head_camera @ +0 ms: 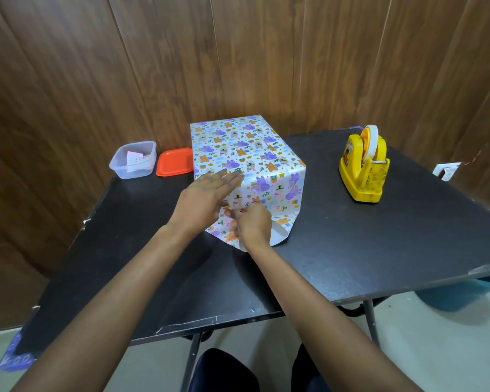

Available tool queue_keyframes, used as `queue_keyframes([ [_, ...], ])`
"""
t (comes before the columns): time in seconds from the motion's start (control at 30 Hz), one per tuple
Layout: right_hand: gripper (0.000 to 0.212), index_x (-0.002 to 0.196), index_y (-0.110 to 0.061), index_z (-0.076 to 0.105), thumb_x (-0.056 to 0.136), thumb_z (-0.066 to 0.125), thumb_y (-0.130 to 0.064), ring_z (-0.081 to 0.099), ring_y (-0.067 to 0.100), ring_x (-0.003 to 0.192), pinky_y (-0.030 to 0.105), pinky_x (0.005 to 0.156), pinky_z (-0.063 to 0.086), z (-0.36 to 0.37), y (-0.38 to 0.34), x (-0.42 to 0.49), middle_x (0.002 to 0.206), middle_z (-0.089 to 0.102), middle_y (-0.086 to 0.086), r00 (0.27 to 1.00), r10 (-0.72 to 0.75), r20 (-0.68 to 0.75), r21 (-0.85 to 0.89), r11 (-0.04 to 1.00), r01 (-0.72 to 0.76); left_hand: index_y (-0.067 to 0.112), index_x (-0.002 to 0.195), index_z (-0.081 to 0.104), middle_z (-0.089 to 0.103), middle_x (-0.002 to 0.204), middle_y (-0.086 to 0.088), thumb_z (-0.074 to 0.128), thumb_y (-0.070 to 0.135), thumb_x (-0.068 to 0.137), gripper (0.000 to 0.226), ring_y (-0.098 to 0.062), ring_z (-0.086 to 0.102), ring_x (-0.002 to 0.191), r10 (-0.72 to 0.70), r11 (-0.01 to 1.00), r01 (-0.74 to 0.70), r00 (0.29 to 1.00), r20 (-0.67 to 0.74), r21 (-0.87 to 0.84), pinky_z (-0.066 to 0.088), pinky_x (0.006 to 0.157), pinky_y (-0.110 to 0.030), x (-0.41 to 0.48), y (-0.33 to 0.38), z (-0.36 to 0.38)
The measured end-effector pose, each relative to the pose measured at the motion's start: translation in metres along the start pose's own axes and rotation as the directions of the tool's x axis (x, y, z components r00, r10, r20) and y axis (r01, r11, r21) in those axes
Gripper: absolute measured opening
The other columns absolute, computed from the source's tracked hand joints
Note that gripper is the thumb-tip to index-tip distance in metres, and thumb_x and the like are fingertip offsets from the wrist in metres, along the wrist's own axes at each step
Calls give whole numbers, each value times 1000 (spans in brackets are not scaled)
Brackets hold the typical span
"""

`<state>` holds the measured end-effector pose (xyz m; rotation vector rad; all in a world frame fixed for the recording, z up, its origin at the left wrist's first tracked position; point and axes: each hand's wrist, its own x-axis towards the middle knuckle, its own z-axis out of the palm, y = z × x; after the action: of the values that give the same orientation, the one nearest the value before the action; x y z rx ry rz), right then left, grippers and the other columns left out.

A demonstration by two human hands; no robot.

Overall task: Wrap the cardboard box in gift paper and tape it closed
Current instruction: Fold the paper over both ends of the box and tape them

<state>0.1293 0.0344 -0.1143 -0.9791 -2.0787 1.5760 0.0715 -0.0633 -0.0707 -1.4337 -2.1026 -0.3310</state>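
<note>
1. Box (238, 148), covered in white gift paper (283, 190) printed with purple and orange animals, stands on the black table (379, 236).
2. The right hand (252, 224) pinches the paper's loose end at the box's near face, fingers curled on it.
3. Just up and left of that pinch, the left hand (207, 196) lies flat with straight fingers, pressing the near top edge.
4. Well to the right of both hands stands a yellow tape dispenser (364, 165).

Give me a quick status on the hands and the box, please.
Left hand flat on the box, near edge. Right hand pinching the paper flap at the near end. Tape dispenser stands clear, right.
</note>
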Motion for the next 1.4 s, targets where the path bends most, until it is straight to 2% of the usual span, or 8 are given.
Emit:
queue_keyframes([
  [0.23, 31, 89, -9, 60, 92, 55, -40, 60, 29, 98, 29, 71, 34, -26, -1, -10, 101, 66, 9, 979, -205, 8, -486, 855, 183, 15, 131, 55, 58, 131, 0, 77, -4, 67, 70, -28, 58, 118, 19, 1000, -19, 1000, -22, 6, 49, 91, -39, 0, 0, 1],
  [0.53, 37, 76, -12, 65, 81, 65, -49, 64, 23, 88, 27, 66, 36, -28, -3, 12, 78, 65, 5, 992, -121, 42, -475, 871, 126, 15, 131, 55, 58, 131, 0, 76, -3, 69, 68, -27, 58, 117, 21, 1000, -21, 1000, -11, 19, 50, 90, -37, 1, 3, -4],
  [0.67, 27, 72, -10, 64, 81, 68, -34, 58, 20, 75, 26, 59, 37, -63, -20, 8, 72, 63, 3, 982, -134, 132, -414, 893, 178, 28, 135, 50, 47, 140, 15, 62, 14, 87, 51, -8, 42, 131, -195, 954, 224, 968, 157, -198, 35, 101, -23, 7, 4, -14],
  [0.8, 41, 69, 0, 60, 86, 62, -37, 51, 19, 65, 32, 60, 37, -128, -38, 22, 70, 64, 10, 917, -326, -230, -156, 942, 296, 29, 132, 53, 41, 137, 26, 60, 30, 90, 43, -7, 48, 125, -515, 543, 514, 828, 220, -665, 37, 106, -33, 15, -5, -14],
  [0.87, 40, 72, -6, 58, 89, 55, -41, 58, 23, 77, 34, 67, 42, -146, -36, 46, 84, 67, 11, 898, -240, -369, -36, 969, 244, 21, 133, 53, 46, 138, 14, 55, 35, 93, 42, -8, 51, 119, -635, 360, 581, 726, 265, -730, 38, 106, -33, 25, -12, -14],
  [1.0, 57, 89, -4, 61, 94, 38, -56, 59, 22, 87, 34, 72, 45, -149, -13, 82, 101, 64, 12, 979, 191, 65, 353, 914, -201, 21, 97, 64, 69, 102, -1, 55, 38, 92, 20, -14, 66, 83, -612, -207, 671, 479, 629, -712, 52, 70, -33, 39, -22, -16],
  [1.1, 66, 99, -3, 60, 94, 28, -61, 57, 21, 87, 32, 72, 46, -148, -4, 93, 108, 60, 12, 906, 246, 345, 324, 875, -361, 23, 93, 64, 70, 96, -2, 60, 37, 88, 16, -20, 65, 85, -569, -289, 718, 403, 717, -633, 52, 69, -37, 36, -26, -9],
  [1.4, 62, 113, 4, 57, 83, 54, -50, 55, 30, 88, 36, 78, 46, -181, -23, 86, 96, 58, 17, 867, 149, 475, 500, 765, -406, 20, 109, 62, 72, 94, -3, 52, 25, 91, 21, -17, 67, 78, -563, -457, 518, 461, 686, -723, 55, 67, -33, 15, -22, -5],
])
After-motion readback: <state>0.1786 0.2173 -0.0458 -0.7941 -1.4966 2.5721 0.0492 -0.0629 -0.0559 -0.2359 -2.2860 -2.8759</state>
